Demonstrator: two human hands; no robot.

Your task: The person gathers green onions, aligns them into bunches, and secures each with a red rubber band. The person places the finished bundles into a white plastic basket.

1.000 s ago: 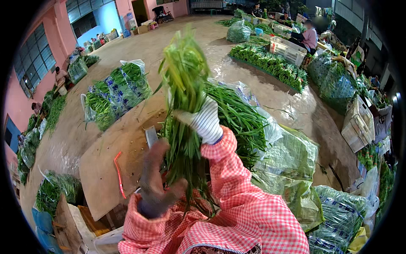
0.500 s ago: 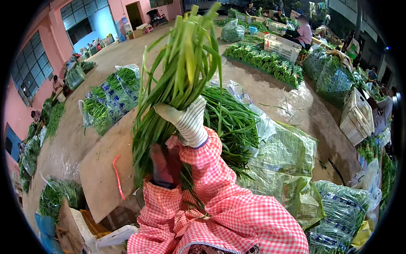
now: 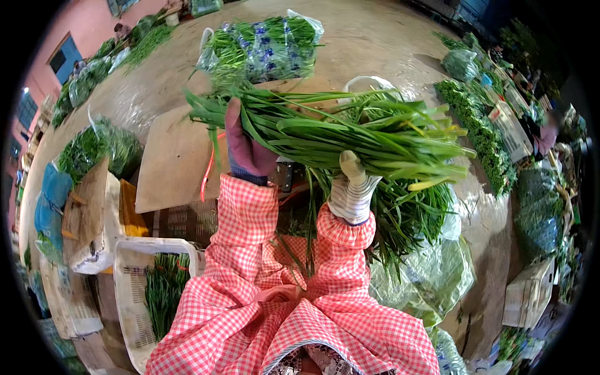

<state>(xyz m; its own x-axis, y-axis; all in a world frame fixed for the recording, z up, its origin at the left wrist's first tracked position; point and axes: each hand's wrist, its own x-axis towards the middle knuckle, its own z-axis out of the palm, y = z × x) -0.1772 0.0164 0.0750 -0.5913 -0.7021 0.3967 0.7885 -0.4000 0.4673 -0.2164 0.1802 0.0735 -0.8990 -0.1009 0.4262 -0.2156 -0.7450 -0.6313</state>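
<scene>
A long bunch of garlic chives (image 3: 337,131) lies level across both my hands, leaf tips to the left and pale stem ends to the right. My left hand (image 3: 247,147), in a purple glove, grips the leafy part with the thumb in front. My right hand (image 3: 353,187), in a white striped glove, holds the bunch nearer its stems, thumb up against it; the other fingers are partly hidden. Below and right of that hand is a heap of loose garlic chives (image 3: 412,212). A wooden board (image 3: 172,162) with a red strip (image 3: 209,172) on it lies beside my left forearm.
At lower left a white plastic crate (image 3: 132,300) holds a tied green bundle. Beyond the board sits a clear bag of greens (image 3: 265,50). Green plastic sheeting (image 3: 431,281) lies at right. Farther right are rows of greens (image 3: 475,131) and a seated person (image 3: 545,134).
The bunch has turned from upright, stems up, to level with stems to the right. My left hand has come up into clear sight on the leaves. The view has swung right-to-left across the yard.
</scene>
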